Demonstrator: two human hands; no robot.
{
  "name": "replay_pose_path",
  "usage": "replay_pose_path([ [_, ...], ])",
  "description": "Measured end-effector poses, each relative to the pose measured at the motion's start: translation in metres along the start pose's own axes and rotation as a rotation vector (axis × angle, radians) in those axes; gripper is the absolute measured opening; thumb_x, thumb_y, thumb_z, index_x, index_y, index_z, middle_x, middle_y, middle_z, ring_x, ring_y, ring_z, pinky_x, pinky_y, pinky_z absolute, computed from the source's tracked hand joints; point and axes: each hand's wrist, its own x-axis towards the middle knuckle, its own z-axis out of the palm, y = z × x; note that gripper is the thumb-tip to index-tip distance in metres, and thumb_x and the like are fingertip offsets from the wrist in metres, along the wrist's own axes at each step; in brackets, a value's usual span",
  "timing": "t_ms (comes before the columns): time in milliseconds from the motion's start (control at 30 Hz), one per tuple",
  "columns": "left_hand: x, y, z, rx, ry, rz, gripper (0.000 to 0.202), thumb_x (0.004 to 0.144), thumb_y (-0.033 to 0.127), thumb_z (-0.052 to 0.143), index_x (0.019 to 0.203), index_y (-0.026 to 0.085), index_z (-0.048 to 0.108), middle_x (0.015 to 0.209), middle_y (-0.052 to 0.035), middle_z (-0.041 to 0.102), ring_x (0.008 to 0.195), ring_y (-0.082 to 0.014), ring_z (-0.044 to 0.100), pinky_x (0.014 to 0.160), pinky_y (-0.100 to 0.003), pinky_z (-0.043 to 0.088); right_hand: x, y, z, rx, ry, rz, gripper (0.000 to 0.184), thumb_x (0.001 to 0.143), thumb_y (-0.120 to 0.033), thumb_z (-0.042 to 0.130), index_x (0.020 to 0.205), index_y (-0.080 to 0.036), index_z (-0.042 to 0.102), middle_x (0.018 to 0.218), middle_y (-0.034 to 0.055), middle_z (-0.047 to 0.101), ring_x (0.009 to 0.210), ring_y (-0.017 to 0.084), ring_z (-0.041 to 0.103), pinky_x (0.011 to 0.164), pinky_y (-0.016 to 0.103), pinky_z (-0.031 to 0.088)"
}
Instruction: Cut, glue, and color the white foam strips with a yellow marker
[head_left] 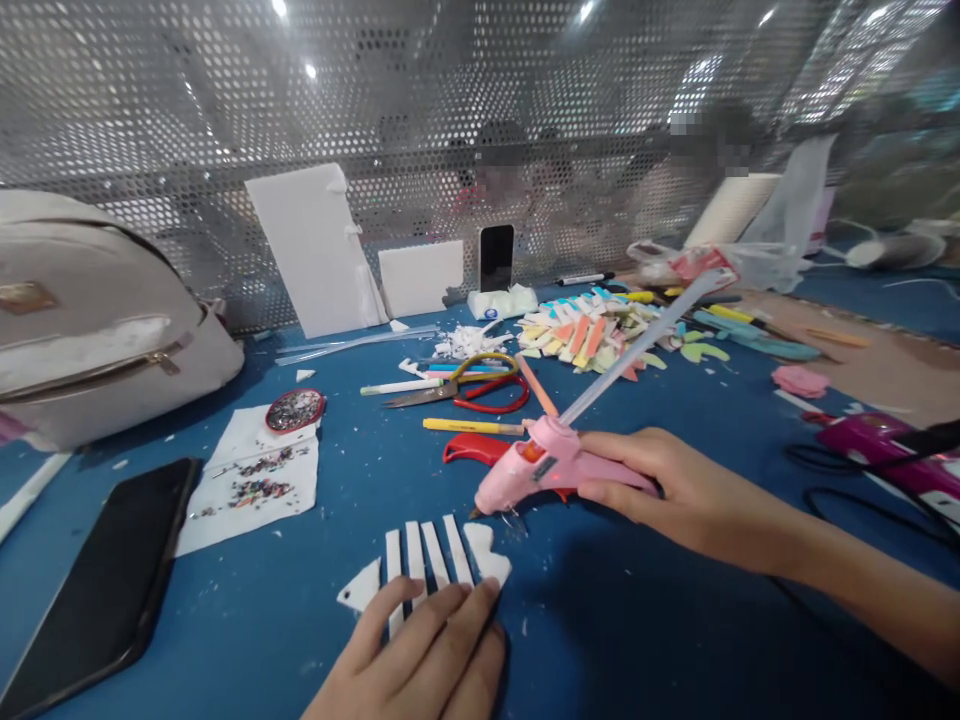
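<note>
Fingers [442, 625] of the left hand [412, 665] lie almost flat and slightly parted, resting on white foam strips [415, 555] with no pinch showing. These four strips lie side by side with narrow gaps, their long axes running away from the left fingers, which partly cover the near ends. Just left of those fingers sits a pointed foam piece [364, 587] with a dark dot; under and beyond their right tips, a notched foam piece [487, 550]. The right hand [675, 490], farther from the foam, has its fingers wrapped around the handle of a pink hot glue gun [517, 480]. Its nozzle points left and down, close beyond the notched piece; its height is hard to tell. Bench [592, 620] surface stretches rightward from the left fingers, and leftward to a black phone [105, 570]. Farther beyond lie a yellow pen [472, 426] and scissors [431, 396].
</note>
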Motion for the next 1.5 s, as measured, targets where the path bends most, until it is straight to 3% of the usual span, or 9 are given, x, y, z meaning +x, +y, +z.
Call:
replay_pose_path([
  [100,0.002,0.002,0.001,-0.023,0.005,-0.074,0.043,0.110,0.021,0.029,0.127,0.026,0.068,0.141,0.0001,0.061,0.122,-0.0137,0.055,0.126,-0.044,-0.002,0.001,0.000,-0.001,-0.020,0.030,-0.059,0.034,0.098,-0.041,0.054,0.125,-0.028,0.072,0.117,0.0035,0.077,0.095,0.024,0.075,0.078,0.026,0.055],
  [267,0.003,0.008,0.006,-0.111,0.122,-0.149,0.036,0.108,0.031,0.039,0.119,0.023,0.072,0.133,-0.0010,0.067,0.118,-0.0147,0.057,0.126,-0.039,0.005,0.001,-0.006,-0.001,-0.012,0.037,-0.079,0.031,0.099,-0.039,0.054,0.116,-0.025,0.076,0.100,0.0036,0.080,0.075,0.018,0.073,0.066,0.023,0.052],
  [467,-0.002,0.010,0.001,-0.097,0.007,-0.134,0.036,0.109,0.033,0.038,0.130,0.024,0.065,0.142,-0.0003,0.061,0.123,-0.0152,0.054,0.126,-0.041,0.002,-0.003,-0.009,-0.002,-0.015,0.020,-0.053,0.030,0.099,-0.040,0.054,0.115,-0.026,0.075,0.101,0.0014,0.079,0.073,0.017,0.070,0.063,0.024,0.048],
  [833,-0.003,0.009,0.002,-0.110,0.011,-0.121,0.036,0.109,0.031,0.038,0.131,0.023,0.065,0.142,-0.0004,0.060,0.125,-0.0154,0.052,0.126,-0.041,0.001,-0.004,-0.006,-0.001,-0.034,-0.016,-0.014,0.032,0.100,-0.044,0.051,0.111,-0.025,0.074,0.095,0.0008,0.078,0.069,0.017,0.066,0.061,0.025,0.042],
  [1033,-0.002,0.012,0.009,-0.121,0.131,-0.150,0.039,0.109,0.029,0.034,0.123,0.021,0.070,0.137,-0.0015,0.065,0.120,-0.0155,0.055,0.126,-0.041,0.006,-0.004,-0.005,-0.001,-0.052,0.021,-0.008,0.032,0.099,-0.044,0.052,0.105,-0.024,0.075,0.099,0.0023,0.079,0.073,0.019,0.068,0.059,0.025,0.041],
  [1167,-0.002,0.011,0.007,-0.118,0.047,-0.140,0.037,0.109,0.030,0.036,0.128,0.022,0.067,0.140,-0.0007,0.062,0.123,-0.0152,0.053,0.126,-0.040,0.004,-0.004,-0.006,-0.002,-0.042,0.021,-0.019,0.032,0.097,-0.045,0.053,0.104,-0.023,0.075,0.094,0.0026,0.079,0.070,0.019,0.067,0.059,0.026,0.042],
  [1500,-0.002,0.008,0.001,-0.103,0.011,-0.111,0.036,0.108,0.031,0.039,0.133,0.022,0.064,0.142,-0.0015,0.060,0.125,-0.0155,0.052,0.126,-0.041,0.001,-0.005,-0.007,-0.002,-0.059,0.056,0.001,0.037,0.097,-0.049,0.052,0.107,-0.024,0.076,0.092,0.0026,0.079,0.065,0.018,0.063,0.056,0.025,0.040],
])
